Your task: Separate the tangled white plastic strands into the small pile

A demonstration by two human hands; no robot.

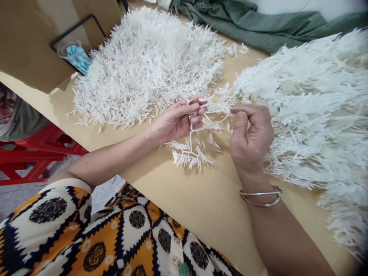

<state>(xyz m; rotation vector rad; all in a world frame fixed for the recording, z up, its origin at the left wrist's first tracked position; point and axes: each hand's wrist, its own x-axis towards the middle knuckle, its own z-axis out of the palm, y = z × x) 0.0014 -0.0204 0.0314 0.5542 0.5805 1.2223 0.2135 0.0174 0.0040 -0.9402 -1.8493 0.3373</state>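
My left hand (179,119), with a gold ring on one finger, is closed around a thin white plastic stem. The rest of this white plastic sprig (190,154) hangs below the fingers, its feathery tufts at the tabletop. More white strands stick out past the fingertips toward my right hand (252,134). That hand is curled, thumb against the forefinger, at the end of a curved white strand (222,119). Whether the strand sits inside the pinch or just touches the finger is hard to see. Some loose tufts (214,142) lie beneath and between both hands.
A large heap of white sprigs (155,65) spreads behind my left hand. Another pile (313,107) of longer, feathery ones lies right. Green cloth (258,27) runs along the back. A cardboard box (31,42), clear cup (70,50) and red stools (37,153) are left.
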